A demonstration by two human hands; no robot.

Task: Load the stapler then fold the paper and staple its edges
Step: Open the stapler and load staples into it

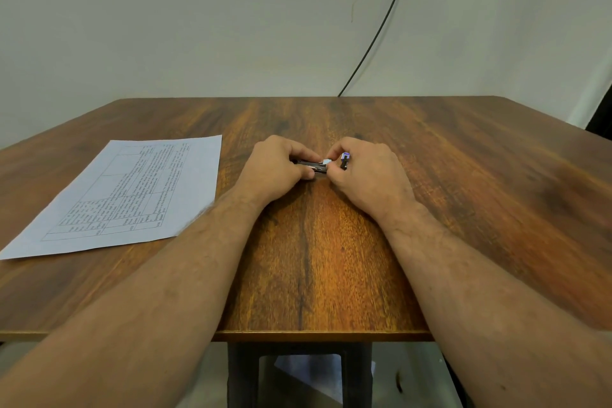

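The left hand [278, 164] gripped the stapler [313, 166], fingers over the far side and thumb on the near side, holding it low over or on the table [463, 175]; contact with the wood could not be told. The stapler's long axis ran left to right, its left end buried in that hand and its right end pointing at the right hand [367, 172], which sat just beside it. That hand's fingertips pinched at the stapler's exposed right end, where a small pale piece showed, and a purple-tipped dark part [344, 160] stood up between its fingers; whether that was the pusher or the stapler's rear could not be told, and no staples could be made out. The loading probably turned on this line-up: whatever slid in or out had to travel along the axis, so the right hand would do the sliding while the left braced. The paper [126, 195] lay flat and unfolded well to the left of the stapler, nearer the left arm, so folding looked not yet begun.
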